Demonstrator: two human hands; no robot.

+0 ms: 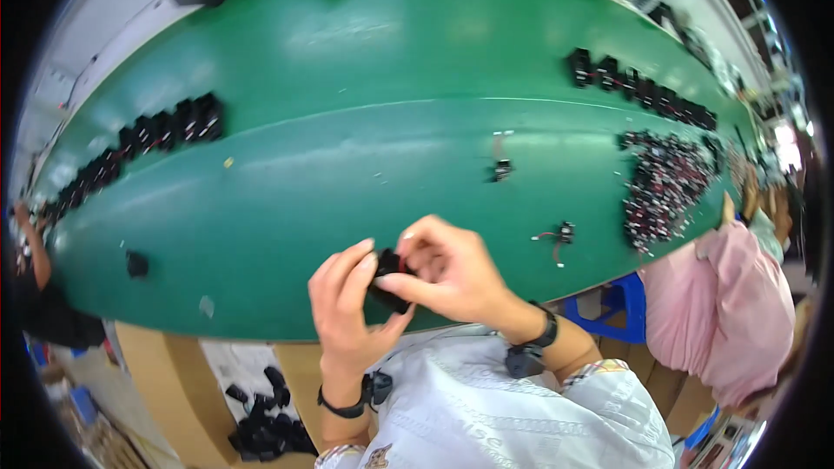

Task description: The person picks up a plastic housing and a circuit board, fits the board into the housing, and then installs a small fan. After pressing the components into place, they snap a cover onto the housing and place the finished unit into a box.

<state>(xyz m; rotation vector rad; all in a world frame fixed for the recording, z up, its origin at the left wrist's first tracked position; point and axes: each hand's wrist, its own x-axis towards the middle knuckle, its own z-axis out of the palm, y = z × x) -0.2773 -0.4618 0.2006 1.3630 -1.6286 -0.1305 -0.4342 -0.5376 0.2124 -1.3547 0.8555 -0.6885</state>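
Observation:
Close to the table's near edge, both hands meet on a small black plastic housing (387, 299). My left hand (343, 304) grips it from the left side, fingers raised along it and thumb low. From the right, my right hand (460, 274) has its thumb laid across the housing and its fingers curled at the top, by a bit of red wire. The fingers partly hide the housing, so its inside cannot be made out. To the right lie two small black parts with thin wires, a nearer one (566, 233) and a farther one (502, 170).
A heap of small wired parts (665, 195) covers the right of the green table (417, 61). Black housings stand in a right row (608, 74) and a left row (165, 130). A cardboard box (178, 382) holds black pieces below. People sit at both ends; a blue stool (634, 308) is right.

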